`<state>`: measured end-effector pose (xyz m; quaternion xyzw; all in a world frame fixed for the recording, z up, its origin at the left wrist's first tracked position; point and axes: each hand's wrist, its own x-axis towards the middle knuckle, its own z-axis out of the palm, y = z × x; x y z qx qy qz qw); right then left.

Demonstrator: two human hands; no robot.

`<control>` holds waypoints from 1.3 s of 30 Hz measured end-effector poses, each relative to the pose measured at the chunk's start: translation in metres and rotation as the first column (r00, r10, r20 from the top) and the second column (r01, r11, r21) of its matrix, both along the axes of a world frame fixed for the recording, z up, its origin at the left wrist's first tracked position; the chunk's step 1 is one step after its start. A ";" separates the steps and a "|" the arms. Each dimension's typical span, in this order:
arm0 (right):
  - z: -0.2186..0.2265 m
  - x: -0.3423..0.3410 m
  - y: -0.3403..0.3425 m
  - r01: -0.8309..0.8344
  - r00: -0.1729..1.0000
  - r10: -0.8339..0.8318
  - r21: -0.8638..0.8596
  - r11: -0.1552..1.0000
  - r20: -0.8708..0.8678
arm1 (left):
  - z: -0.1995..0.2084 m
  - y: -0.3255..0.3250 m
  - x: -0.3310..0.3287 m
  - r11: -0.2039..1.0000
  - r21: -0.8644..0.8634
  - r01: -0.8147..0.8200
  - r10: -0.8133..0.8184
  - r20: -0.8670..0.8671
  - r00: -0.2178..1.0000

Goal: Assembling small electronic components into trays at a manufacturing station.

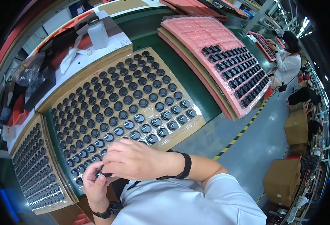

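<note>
Close to my body, at the near left corner of a large tray, both hands meet around a small round black part [105,173]. My left hand [95,185] pinches it from below between thumb and fingers. Bent over it from the right, my right hand [133,159] also has its fingers closed on the part, covering much of it. The tray [183,135], clear plastic over brown card, carries many rows of similar black round parts [113,97]. Those in the nearer rows show shiny, reflective tops, while the farther ones look dull black. One pocket near the right side has no part in it.
Another loaded tray [70,197] lies at the left. Right of centre, stacked pink trays [187,32] hold black parts. A white bottle [98,34] and white cloth [69,60] rest on a ledge behind. Beyond are a co-worker [289,67] and cardboard boxes [283,180].
</note>
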<state>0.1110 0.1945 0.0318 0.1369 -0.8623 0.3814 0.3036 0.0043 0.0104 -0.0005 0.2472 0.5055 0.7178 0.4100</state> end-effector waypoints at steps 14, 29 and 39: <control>-0.007 0.002 -0.001 -0.017 0.946 0.248 -0.736 0.677 0.207 | 0.020 0.019 0.006 0.985 0.039 -0.169 0.172 -0.372 0.912; 0.003 -0.006 0.005 0.044 0.994 -0.017 -0.243 0.969 0.113 | 0.022 0.023 0.006 0.961 0.139 -0.241 0.266 -0.711 0.651; -0.009 -0.009 -0.014 0.024 0.986 0.112 -0.760 0.650 0.127 | 0.026 0.025 0.010 0.960 0.177 -0.217 0.273 -0.769 0.578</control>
